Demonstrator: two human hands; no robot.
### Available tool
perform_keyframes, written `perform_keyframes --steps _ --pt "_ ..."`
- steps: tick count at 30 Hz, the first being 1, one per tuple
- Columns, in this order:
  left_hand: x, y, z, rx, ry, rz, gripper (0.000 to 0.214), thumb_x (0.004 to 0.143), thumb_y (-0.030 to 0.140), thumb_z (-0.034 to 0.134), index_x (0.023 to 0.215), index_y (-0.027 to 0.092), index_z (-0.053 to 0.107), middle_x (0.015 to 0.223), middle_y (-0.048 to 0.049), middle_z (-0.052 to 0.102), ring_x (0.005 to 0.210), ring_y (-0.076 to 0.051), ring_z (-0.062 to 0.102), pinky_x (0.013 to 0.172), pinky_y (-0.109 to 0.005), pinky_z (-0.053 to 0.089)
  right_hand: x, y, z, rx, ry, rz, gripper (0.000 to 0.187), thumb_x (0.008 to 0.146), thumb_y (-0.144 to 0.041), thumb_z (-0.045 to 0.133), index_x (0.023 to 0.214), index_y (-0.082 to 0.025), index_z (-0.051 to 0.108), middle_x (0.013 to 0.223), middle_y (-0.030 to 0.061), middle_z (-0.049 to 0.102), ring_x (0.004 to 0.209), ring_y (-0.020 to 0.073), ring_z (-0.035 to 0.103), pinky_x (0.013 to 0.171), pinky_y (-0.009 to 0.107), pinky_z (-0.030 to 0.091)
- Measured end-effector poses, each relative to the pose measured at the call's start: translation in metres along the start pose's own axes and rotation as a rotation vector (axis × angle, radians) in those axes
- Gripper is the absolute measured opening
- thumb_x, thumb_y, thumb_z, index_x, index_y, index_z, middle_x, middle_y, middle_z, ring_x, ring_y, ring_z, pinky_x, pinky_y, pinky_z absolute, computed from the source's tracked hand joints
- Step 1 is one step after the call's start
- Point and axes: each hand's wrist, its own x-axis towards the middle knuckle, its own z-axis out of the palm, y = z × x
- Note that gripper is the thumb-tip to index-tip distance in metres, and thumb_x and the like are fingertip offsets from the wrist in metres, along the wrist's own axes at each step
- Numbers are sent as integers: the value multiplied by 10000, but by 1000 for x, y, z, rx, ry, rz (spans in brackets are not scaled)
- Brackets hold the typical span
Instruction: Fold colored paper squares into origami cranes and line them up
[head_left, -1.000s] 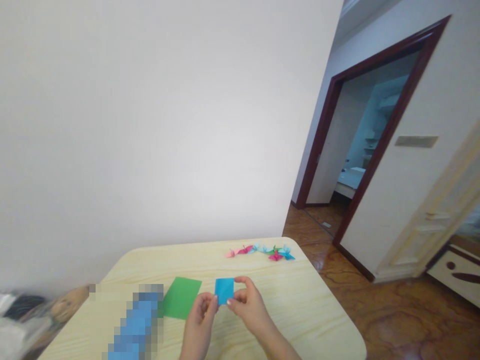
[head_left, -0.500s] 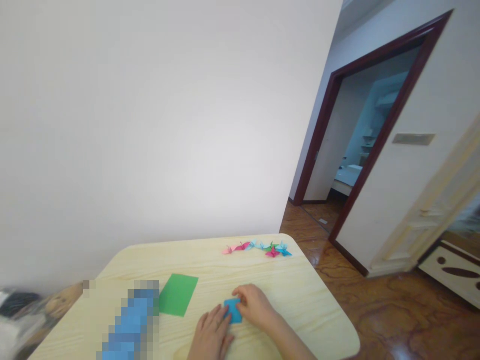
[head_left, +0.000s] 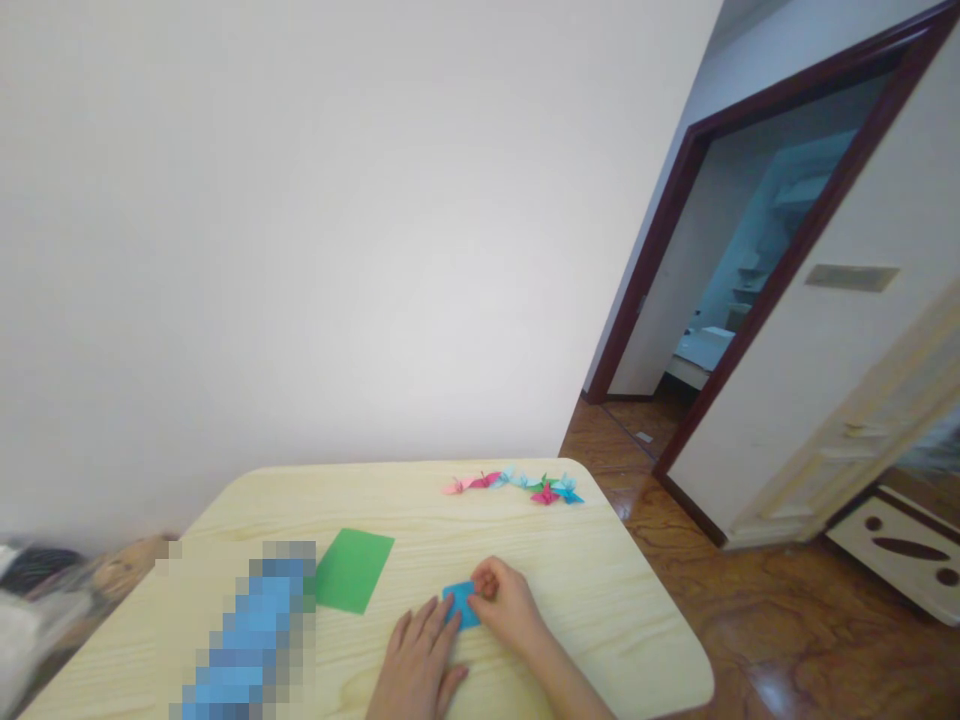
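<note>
One small piece of blue paper lies on the table, in the near part of the top. The left hand rests palm down with its fingers spread a little, the fingertips lying over the paper's left side; its grip is loose, with the thumb apart from the fingers. The right hand is at the paper's right edge, the thumb touching it and the fingers curled in close; whether that grip is pinched together on the paper, I cannot tell.

To the left of both hands, a larger green sheet lies flat. Beside it is a blue item, pixelated beyond recognition. Toward the far right corner, small folded paper figures in pinks, blues and green sit close together in an uneven row. A plain white wall stands behind the table, and a dark red door frame to the right.
</note>
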Motion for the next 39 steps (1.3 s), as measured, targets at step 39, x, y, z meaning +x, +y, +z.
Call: perform_keyframes --steps 39 --pt "20 -18 -35 -349 -277 -86 529 844 261 461 1352 272 314 1295 -35 526 1151 -240 456 963 -419 360 -4 -8 -31 -386 -317 -609 227 823 -116 487 914 -224 666 914 4 695 844 157 562 813 270 399"
